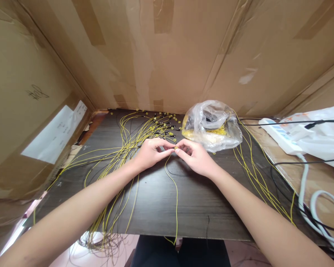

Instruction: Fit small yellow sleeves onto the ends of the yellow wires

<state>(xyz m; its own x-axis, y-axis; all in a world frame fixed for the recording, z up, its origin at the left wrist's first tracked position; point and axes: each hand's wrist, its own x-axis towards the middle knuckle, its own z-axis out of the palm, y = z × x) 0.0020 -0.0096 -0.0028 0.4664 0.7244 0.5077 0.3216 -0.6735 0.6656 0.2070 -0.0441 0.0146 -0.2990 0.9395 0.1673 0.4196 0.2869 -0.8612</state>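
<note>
At the centre of the head view, the left hand [151, 153] and right hand [195, 157] are pinching one small yellow piece [176, 148] between their fingertips, above the dark table [211, 207]. A yellow wire [177, 200] is trailing below; a plastic bag [193, 120] is resting beyond the right hand.

Wire bundle [131, 146] left, bag [224, 142] right
</note>
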